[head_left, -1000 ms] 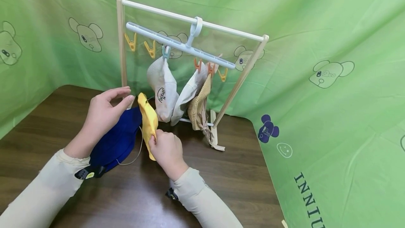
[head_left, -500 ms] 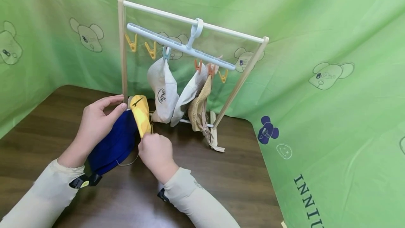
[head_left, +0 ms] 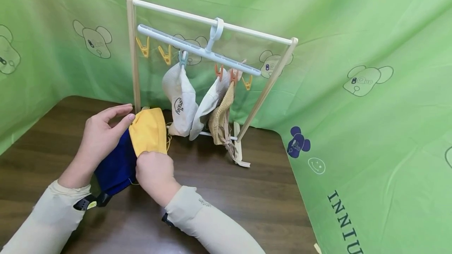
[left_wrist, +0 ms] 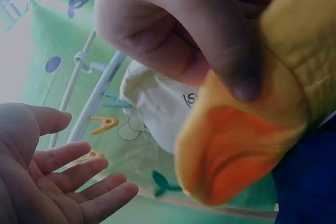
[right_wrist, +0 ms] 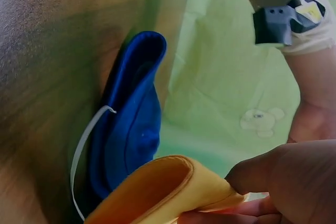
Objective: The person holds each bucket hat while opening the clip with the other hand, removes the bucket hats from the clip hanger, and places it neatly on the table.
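My right hand (head_left: 155, 171) pinches a small yellow hat (head_left: 150, 128) by its lower edge, low at the left of a drying rack. In the left wrist view, the hat's orange part (left_wrist: 236, 156) hangs below the thumb. With fingers spread and nothing in its grasp, my left hand (head_left: 102, 132) is held up just left of the hat; its palm shows in the left wrist view. A dark blue hat (right_wrist: 131, 124) with a pale elastic cord lies on the table, partly hidden behind the hands and the yellow hat in the head view.
Over the rack's white top rail (head_left: 176, 12) hooks a pale blue clip hanger (head_left: 197, 50). Clipped to it are a white "smiley" hat (head_left: 180, 101), another pale hat (head_left: 205, 113) and a tan knitted hat (head_left: 223, 117). Yellow pegs (head_left: 143, 47) hang without clothes. Green printed fabric surrounds the table.
My right hand has moved left with the yellow hat, which has turned from edge-on to show its broad side and now covers part of the blue hat. My left hand has shifted slightly left.
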Tool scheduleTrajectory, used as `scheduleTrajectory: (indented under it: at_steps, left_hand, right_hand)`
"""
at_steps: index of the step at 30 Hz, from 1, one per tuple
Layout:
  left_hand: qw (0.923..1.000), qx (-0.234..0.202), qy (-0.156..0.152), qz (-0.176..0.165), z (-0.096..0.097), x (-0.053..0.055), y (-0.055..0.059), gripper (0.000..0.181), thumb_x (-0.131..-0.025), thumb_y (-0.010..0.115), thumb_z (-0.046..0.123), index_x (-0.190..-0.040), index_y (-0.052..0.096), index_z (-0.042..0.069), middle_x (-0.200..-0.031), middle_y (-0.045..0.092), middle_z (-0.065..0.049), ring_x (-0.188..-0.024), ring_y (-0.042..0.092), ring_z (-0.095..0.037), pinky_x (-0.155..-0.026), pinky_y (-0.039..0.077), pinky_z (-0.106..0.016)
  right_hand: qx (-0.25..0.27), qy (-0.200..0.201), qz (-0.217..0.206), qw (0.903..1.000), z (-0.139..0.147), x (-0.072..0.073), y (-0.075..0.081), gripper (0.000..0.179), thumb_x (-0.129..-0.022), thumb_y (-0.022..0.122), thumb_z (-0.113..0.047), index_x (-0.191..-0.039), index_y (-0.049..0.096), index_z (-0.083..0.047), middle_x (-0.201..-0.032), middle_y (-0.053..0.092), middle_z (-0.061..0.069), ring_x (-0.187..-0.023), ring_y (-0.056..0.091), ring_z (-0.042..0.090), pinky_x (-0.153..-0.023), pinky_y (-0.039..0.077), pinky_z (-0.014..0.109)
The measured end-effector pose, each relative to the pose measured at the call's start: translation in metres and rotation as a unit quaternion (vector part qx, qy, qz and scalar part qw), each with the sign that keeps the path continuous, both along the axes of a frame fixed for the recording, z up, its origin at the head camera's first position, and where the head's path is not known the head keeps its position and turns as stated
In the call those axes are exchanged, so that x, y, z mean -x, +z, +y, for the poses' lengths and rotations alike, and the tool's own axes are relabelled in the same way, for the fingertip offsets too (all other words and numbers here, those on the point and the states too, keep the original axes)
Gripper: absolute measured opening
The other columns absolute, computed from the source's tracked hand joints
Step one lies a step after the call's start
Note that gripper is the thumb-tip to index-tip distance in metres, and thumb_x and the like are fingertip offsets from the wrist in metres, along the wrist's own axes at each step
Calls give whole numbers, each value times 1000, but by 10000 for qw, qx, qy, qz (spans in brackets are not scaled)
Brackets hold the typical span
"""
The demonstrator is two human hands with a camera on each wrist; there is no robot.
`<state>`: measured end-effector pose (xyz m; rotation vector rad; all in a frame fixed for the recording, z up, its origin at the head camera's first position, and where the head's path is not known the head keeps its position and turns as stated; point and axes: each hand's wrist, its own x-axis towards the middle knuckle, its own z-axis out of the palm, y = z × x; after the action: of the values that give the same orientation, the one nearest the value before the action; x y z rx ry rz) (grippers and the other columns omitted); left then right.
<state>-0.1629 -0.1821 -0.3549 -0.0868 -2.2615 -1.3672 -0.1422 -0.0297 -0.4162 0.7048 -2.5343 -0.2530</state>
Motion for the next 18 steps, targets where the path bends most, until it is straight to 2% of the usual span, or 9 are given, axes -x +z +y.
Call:
scheduleTrajectory:
  at_steps: [10,15,18]
  left_hand:
    - [9999,57,121,-75,-12,-2,4,39,-98,70,35,-131,71,13,-129,70,-13,-109,54,17,-81,44,-2]
    - [9999,96,59,-124,-12,-3,5,40,-99,69,36,-131,71,12,-129,70,-14,-109,53,18,-82,44,-1]
    - [9998,122,56,-148,-13,-3,5,40,-99,69,36,-131,70,12,-129,70,-14,-107,52,18,-81,43,-1]
  right_hand:
    - [-278,112,-339,9990,-25,-4,-8,34,-84,77,-43,-59,58,-29,-56,56,-13,-49,55,6,-32,33,30]
    - [-443,86,-326,9984,-32,-4,-15,34,-83,77,-43,-58,58,-31,-57,56,-14,-49,54,5,-32,33,30]
    - [-521,155,-116,9985,-35,-5,-20,33,-82,78,-42,-57,58,-32,-56,55,-15,-48,53,5,-32,34,29]
